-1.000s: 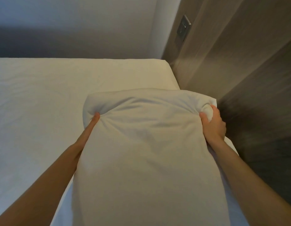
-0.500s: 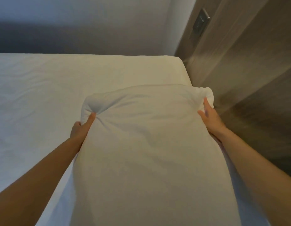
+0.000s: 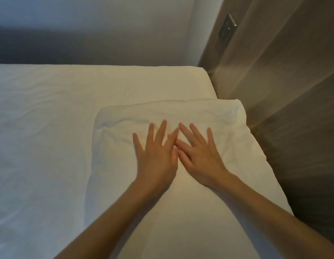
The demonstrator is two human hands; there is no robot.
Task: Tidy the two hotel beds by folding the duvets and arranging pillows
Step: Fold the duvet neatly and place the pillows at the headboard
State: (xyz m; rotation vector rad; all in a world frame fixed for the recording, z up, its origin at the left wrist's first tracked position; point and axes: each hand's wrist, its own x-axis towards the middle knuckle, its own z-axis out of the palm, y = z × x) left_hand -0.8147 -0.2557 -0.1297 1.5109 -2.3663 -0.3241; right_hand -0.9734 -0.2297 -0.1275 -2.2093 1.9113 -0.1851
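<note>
Pillow (image 3: pixel 209 116) is lying on the bed (image 3: pixel 50 128) by the wooden wall (image 3: pixel 274 71). We are pressing our left hand (image 3: pixel 156 156) and right hand (image 3: pixel 201 156) flat on it, fingers straight, side by side. We are thinking slow strokes from the middle out would smooth the wrinkles best.

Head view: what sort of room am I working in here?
Probably a hotel bedroom: a bed with a plain white sheet, a white pillow under the left hand and right hand, and a wood-panelled wall carrying a metal switch plate.
</note>
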